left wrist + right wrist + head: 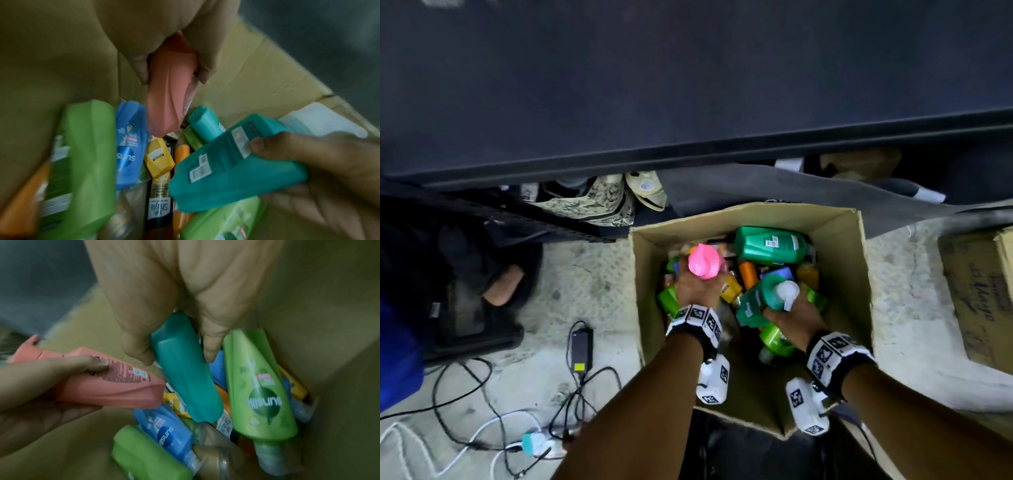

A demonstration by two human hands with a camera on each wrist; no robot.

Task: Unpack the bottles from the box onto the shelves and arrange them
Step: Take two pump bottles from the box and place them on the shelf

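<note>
Two bottles are up: my left hand (697, 286) grips the pink bottle (703, 262), my right hand (796, 313) the teal bottle (758, 298), both over the cardboard box (839, 240). Wrist views (blurred) reveal Sunsilk labels hidden from the head view.

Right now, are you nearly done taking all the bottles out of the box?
Not nearly. The shelf in view holds no bottles yet. The left hand grips a pink bottle, the right hand a teal bottle. Many more bottles fill the box.
</note>
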